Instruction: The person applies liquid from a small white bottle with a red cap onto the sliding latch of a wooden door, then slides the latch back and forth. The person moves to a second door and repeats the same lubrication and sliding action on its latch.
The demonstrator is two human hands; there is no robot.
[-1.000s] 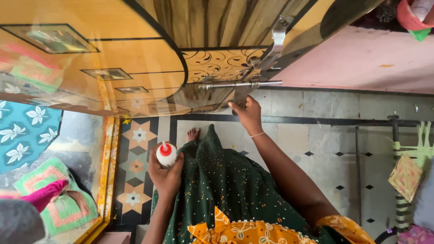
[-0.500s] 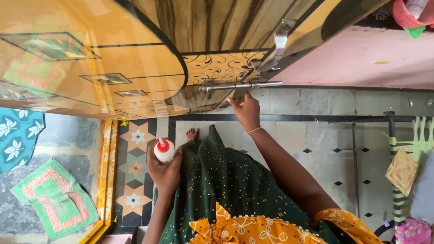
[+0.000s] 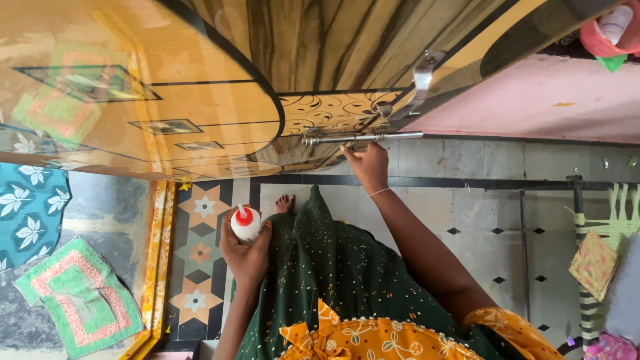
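My left hand (image 3: 245,255) is closed around a small white bottle with a red nozzle cap (image 3: 245,223), held upright beside my green dress. My right hand (image 3: 367,164) reaches up to the glossy wooden door (image 3: 220,93), its fingers on the door's edge just under the metal slide bolt (image 3: 360,138). A curved metal handle (image 3: 421,83) sits on the door above the bolt. My bare foot (image 3: 285,202) shows on the tiled floor below.
A pink wall (image 3: 533,100) lies right of the door, with a pink basket (image 3: 603,33) at the top corner. A green and pink mat (image 3: 80,300) and blue floral cloth (image 3: 30,207) lie left. Patterned floor tiles (image 3: 200,253) and a striped chair frame (image 3: 600,253) surround me.
My right hand has moved slightly up along the door's edge to just beneath the slide bolt. The view shifted a little; the bottle stays in my left hand.
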